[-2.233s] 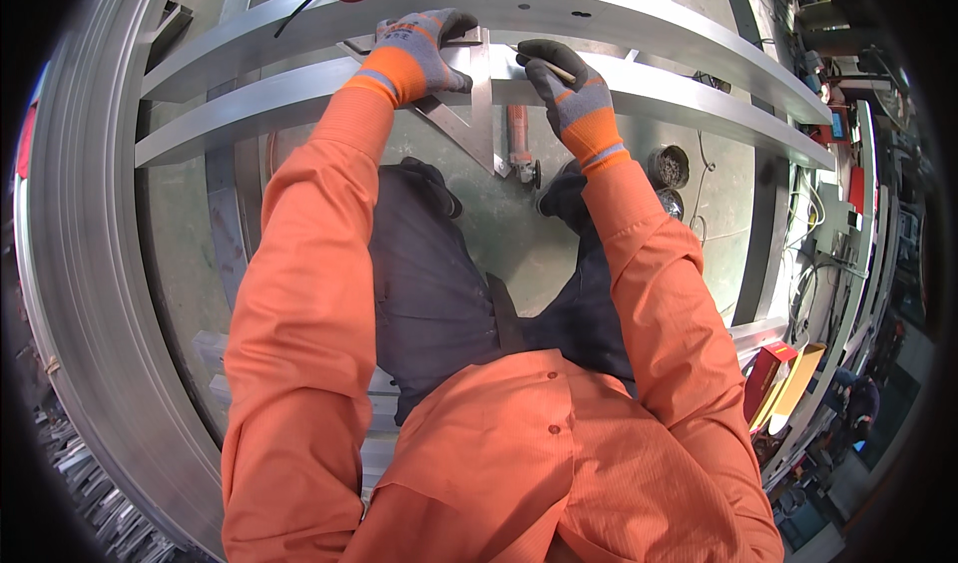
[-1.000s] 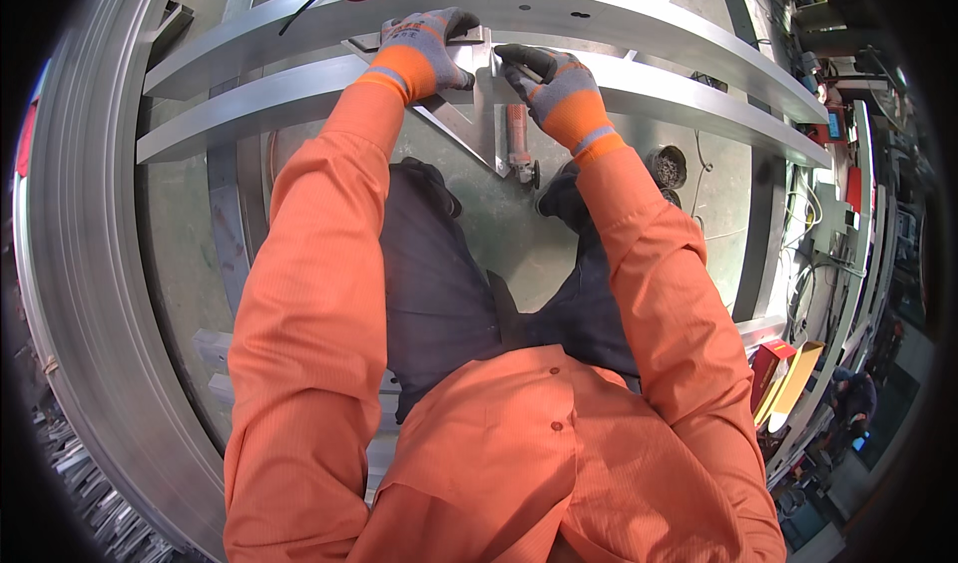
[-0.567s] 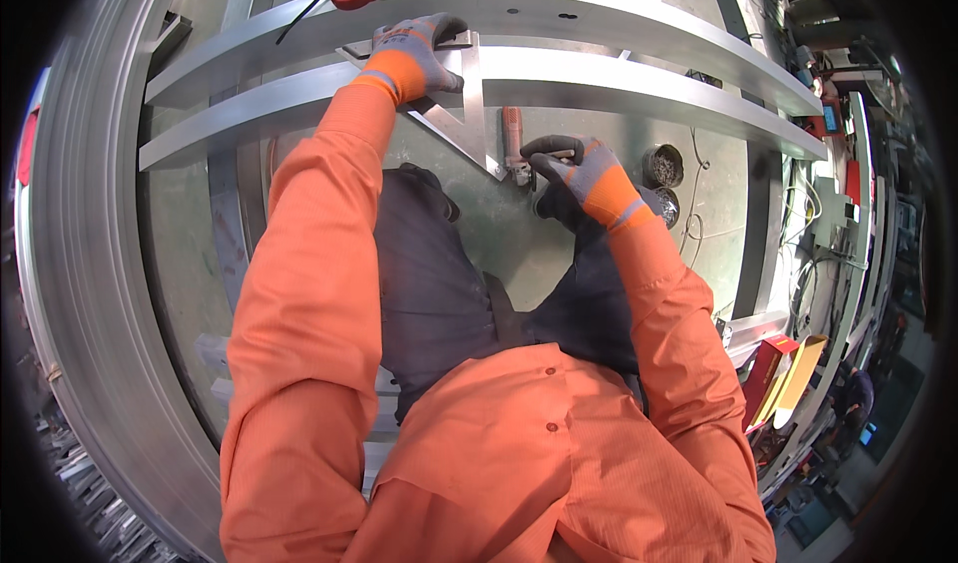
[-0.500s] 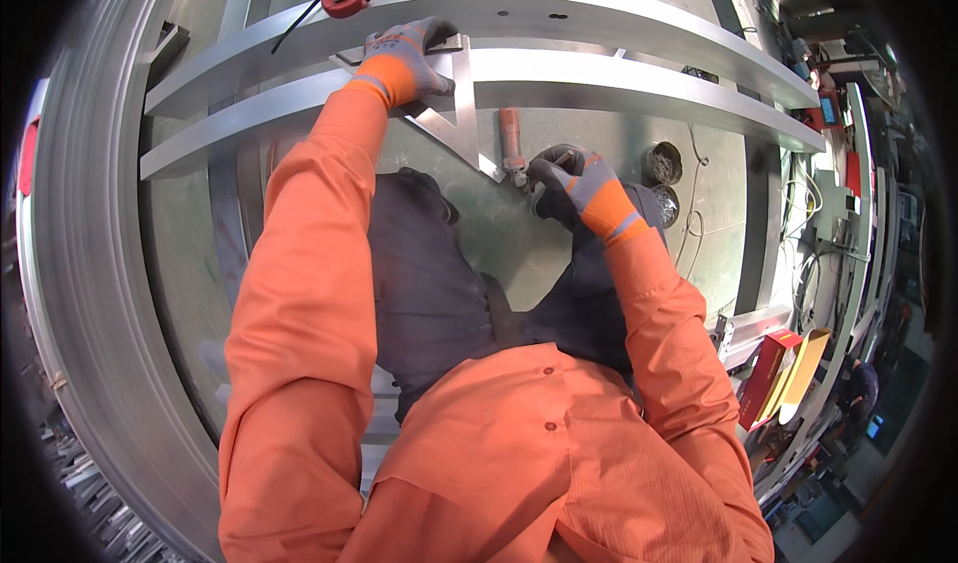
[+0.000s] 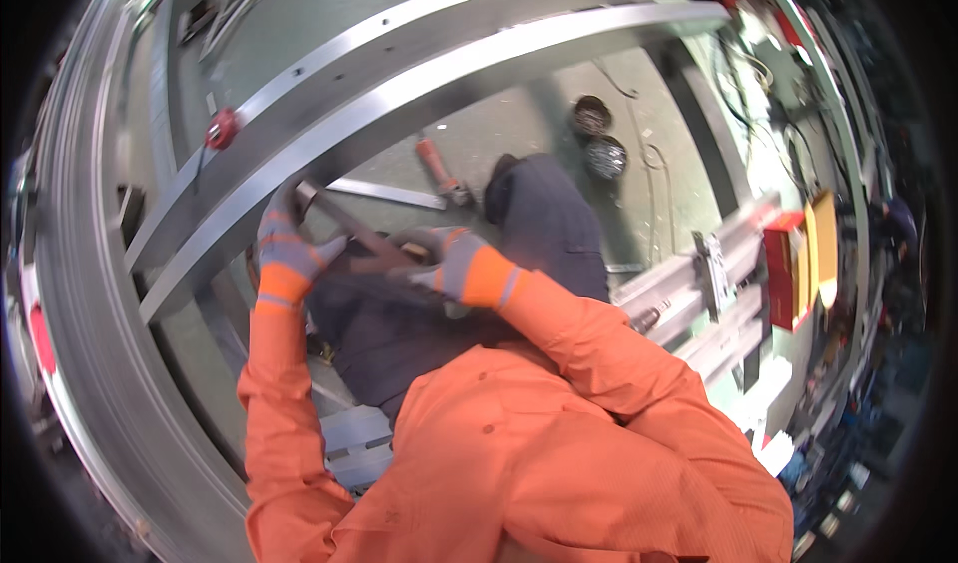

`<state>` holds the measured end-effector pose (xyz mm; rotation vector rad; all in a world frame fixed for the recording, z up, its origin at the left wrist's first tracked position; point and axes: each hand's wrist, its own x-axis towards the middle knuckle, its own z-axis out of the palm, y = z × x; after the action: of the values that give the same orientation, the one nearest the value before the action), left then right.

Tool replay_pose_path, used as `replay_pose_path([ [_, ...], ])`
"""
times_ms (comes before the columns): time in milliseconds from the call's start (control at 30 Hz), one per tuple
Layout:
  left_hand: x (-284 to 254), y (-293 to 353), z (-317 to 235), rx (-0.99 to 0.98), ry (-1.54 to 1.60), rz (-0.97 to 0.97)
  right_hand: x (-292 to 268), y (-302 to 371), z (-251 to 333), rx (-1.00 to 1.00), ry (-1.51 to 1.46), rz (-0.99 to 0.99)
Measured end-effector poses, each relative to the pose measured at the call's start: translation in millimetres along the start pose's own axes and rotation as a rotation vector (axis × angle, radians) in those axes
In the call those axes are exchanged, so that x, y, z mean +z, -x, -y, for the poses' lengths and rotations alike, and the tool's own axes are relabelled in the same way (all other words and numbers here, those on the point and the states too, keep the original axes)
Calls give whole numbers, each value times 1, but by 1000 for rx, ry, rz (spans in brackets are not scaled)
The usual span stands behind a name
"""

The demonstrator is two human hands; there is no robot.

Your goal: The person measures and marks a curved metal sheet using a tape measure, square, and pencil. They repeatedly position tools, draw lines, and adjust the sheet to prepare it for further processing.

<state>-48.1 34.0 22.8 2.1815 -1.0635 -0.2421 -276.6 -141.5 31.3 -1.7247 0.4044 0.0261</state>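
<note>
My left hand, in a grey and orange glove, is closed round one end of a flat metal square, beside the nearer aluminium beam. Over my thighs, my right hand has its fingers closed at the square's other end. Motion blur hides the exact finger contact there, and whether anything small is also in that hand. A silver flat bar shows just beyond the square; I cannot tell whether it joins it. An orange-handled power tool lies on the floor past that bar.
A red tape measure rests on the farther beam. Two round tins stand on the floor near a loose cable. Stacked long profiles run along my left. To the right are metal rails and an open red-and-yellow box.
My view has turned, and the beams now slant. My left hand has come off the beam toward me with the square, and my right hand has moved left to meet it.
</note>
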Motion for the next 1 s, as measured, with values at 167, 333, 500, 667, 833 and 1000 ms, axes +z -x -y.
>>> replay_pose_path([
  [167, 66, 55, -30, -205, 536, -86, -31, 40, -15, 168, 317, 16],
  [333, 70, 47, -116, 45, 280, 44, -132, 175, -29, 315, -709, -268],
  [500, 84, 49, -81, 54, 295, 92, -166, 345, -114, 447, -555, -846],
  [667, 113, 72, 3, -6, 370, 180, -141, 443, -218, 432, -717, -1268],
  [833, 124, 95, 11, -97, 568, 206, -137, 468, -287, 723, -525, -1376],
  [1000, 111, 115, 9, -117, 337, 86, -157, 477, -345, 771, -299, -1284],
])
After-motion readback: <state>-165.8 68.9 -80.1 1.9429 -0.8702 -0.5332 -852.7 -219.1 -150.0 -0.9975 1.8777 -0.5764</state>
